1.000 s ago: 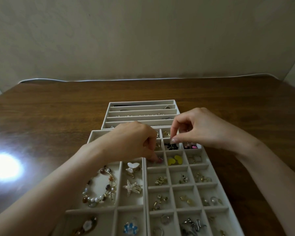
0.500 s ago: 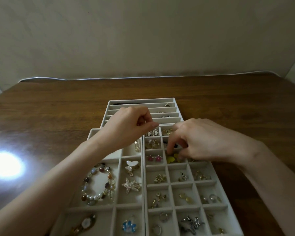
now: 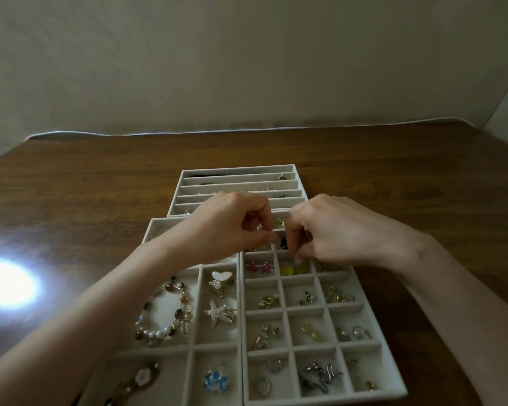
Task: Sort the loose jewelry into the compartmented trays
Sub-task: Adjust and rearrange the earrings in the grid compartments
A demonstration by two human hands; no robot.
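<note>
Risk: a tiny piece slips and bounces into a wrong cell. Yellow earrings lie at 6 o'clock of the fingertips, pink flower studs at 7.

Left hand and right hand: fingers curled tight, tips meeting over the grid tray at its 12 o'clock end, above a dark piece. Cannot tell whether anything is pinched.

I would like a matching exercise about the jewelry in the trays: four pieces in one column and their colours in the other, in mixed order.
Pieces:
1 starfish clip
2 flower studs
3 discs
4 bracelet

Colours:
a yellow
b brown and white beads
c pink
d pearly white

Pairs: 1-d, 2-c, 3-a, 4-b
</note>
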